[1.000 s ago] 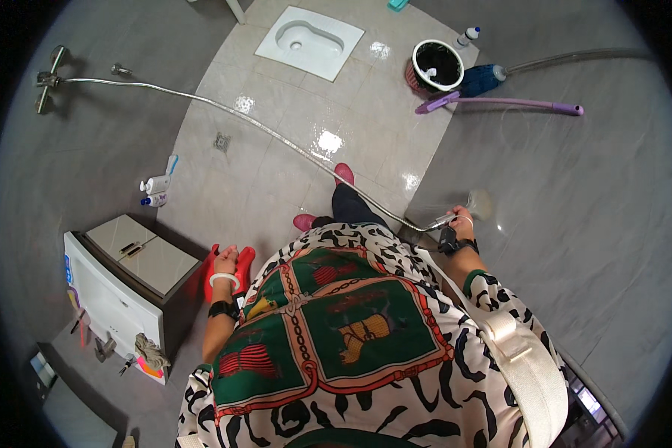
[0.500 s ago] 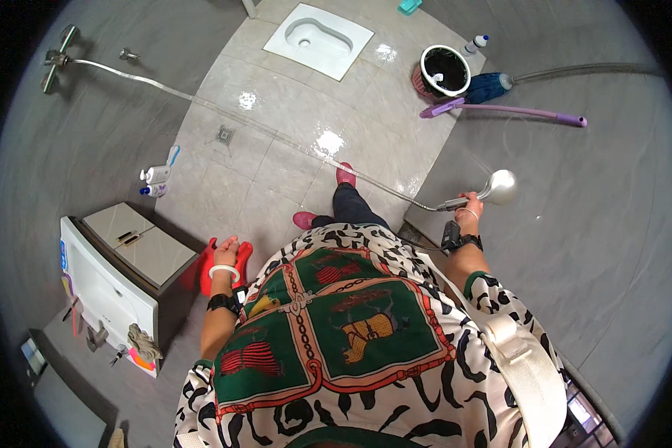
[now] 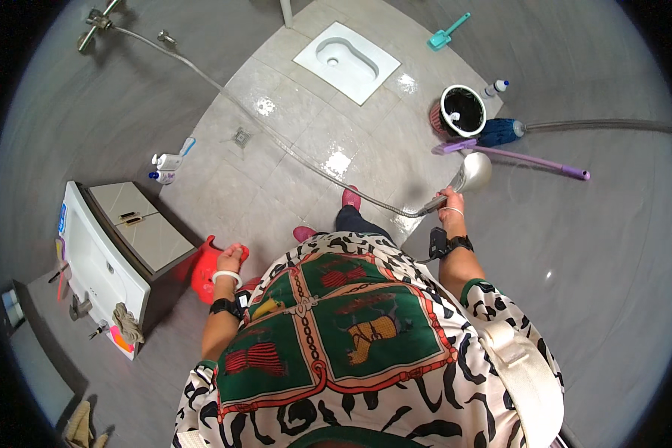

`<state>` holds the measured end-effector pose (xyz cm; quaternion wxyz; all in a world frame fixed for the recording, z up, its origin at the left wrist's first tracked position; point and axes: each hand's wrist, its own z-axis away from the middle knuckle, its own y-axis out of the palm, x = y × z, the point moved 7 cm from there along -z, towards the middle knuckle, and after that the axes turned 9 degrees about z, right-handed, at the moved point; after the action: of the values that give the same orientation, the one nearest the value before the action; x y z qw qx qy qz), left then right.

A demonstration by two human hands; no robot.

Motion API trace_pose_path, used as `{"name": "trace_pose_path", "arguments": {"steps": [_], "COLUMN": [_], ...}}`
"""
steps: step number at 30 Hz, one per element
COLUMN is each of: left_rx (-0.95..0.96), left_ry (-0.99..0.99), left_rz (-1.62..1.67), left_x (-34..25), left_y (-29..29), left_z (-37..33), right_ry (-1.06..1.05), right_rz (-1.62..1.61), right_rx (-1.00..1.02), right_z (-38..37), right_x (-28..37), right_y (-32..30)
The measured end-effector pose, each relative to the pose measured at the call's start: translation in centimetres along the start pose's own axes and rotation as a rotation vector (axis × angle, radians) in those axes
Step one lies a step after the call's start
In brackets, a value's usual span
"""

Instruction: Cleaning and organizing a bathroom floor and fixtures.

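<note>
My right hand [image 3: 451, 203] grips the handle of a chrome shower head [image 3: 473, 172], raised toward the grey wall on the right. Its metal hose [image 3: 291, 149] runs across the wet tiled floor up to the wall tap [image 3: 97, 19] at the upper left. My left hand [image 3: 230, 259] holds a red plastic scoop [image 3: 204, 270] low by my side, next to the sink cabinet. Both wrists wear black bands. My pink shoes [image 3: 351, 198] show below the patterned shirt.
A white squat toilet [image 3: 346, 61] lies ahead. A black bucket [image 3: 463, 110], a blue brush with a purple handle [image 3: 515, 153] and a small bottle [image 3: 496, 88] stand at the right. A white sink [image 3: 89, 269] with cabinet is on the left, spray bottles [image 3: 166, 166] beside it.
My right hand has lifted the shower head up and away from the floor toward the right wall. My view has tilted down and back, and the left hand kept hold of the red scoop.
</note>
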<state>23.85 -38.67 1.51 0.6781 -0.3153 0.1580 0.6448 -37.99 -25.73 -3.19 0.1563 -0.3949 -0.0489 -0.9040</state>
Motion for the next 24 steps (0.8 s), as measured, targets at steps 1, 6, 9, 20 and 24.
{"name": "trace_pose_path", "arguments": {"steps": [1,6,9,20,24], "left_rx": [-0.002,-0.026,-0.014,-0.084,-0.044], "left_ry": [0.012,0.051,0.048,0.001,-0.028], "left_rz": [-0.075,-0.106,-0.014,-0.107,-0.012], "left_x": [0.5,3.5,5.1,2.7,3.3], "left_y": [-0.3,-1.6,-1.6,0.7,1.8], "left_z": [-0.4,-2.5,-3.1,-0.5,-0.7], "right_ry": [-0.016,-0.087,-0.147,-0.203,-0.362], "right_rz": [-0.015,0.070,0.132,0.259,0.201], "right_rx": [0.019,0.110,0.078,-0.128,-0.012], "right_z": [0.0,0.9,-0.4,-1.5,-3.9], "right_x": [0.7,4.7,6.5,10.5,12.9], "right_y": [1.1,4.9,5.6,6.7,7.5]}}
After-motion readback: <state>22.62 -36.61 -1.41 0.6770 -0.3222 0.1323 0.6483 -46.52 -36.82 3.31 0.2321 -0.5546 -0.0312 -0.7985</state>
